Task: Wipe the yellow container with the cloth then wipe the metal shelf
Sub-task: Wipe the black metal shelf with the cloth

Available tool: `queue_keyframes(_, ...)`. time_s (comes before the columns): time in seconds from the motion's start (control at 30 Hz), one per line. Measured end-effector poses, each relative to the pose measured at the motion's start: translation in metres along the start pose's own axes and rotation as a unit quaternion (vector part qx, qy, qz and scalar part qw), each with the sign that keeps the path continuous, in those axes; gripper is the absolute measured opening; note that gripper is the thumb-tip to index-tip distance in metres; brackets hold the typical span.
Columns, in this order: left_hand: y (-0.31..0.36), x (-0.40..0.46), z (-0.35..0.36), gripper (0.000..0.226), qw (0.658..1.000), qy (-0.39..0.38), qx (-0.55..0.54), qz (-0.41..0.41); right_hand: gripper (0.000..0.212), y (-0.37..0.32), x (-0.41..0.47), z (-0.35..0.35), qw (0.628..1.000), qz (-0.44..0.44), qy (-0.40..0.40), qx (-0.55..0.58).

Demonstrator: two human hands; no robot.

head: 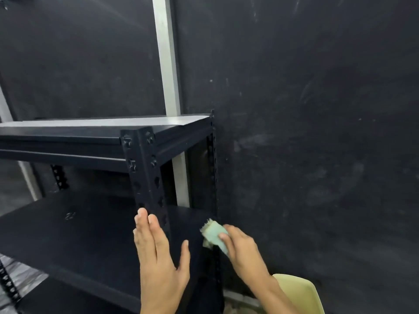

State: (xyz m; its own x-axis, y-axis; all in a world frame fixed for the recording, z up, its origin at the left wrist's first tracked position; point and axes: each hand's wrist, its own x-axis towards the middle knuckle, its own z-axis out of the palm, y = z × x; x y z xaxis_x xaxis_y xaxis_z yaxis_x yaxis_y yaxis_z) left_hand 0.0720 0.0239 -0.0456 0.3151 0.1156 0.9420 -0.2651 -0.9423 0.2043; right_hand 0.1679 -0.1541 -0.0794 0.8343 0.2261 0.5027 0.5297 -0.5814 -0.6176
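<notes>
Right hand (243,248) pinches the cloth (214,235) against the shelf's (68,241) back-right post, which runs up-down; left hand (158,254) rests flat and open on the front post. Container (299,293) sits low right.

Left hand (158,264): open, flat, fingers (145,225) extended and held together, pointing up and away. Thumb splayed out to the side, its tip level with the knuckles. Back of the hand faces the camera; wrist straight, forearm leaving the bottom edge.

Right hand (242,250): fingers curled closed around a pale green cloth (214,234), which protrudes beyond the fingertips, up and toward the left hand. Thumb pressed on top of the cloth. Wrist slightly bent; bare forearm runs down toward the lower right. The two hands are near each other, not touching.
</notes>
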Motion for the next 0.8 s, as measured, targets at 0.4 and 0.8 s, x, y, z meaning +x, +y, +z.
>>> queue_keyframes(0.4, -0.020, -0.002, 0.019, 0.102, 0.996, 0.034, 0.014, 0.081, 0.043, -0.014, 0.074, 0.110, 0.978, -0.109, -0.152, -0.096)
queue_keyframes(0.8, -0.023, -0.004, 0.023, 0.093, 0.995, 0.038, 0.023, 0.091, 0.071, 0.006, 0.069, 0.128, 0.954, -0.029, -0.242, -0.172)
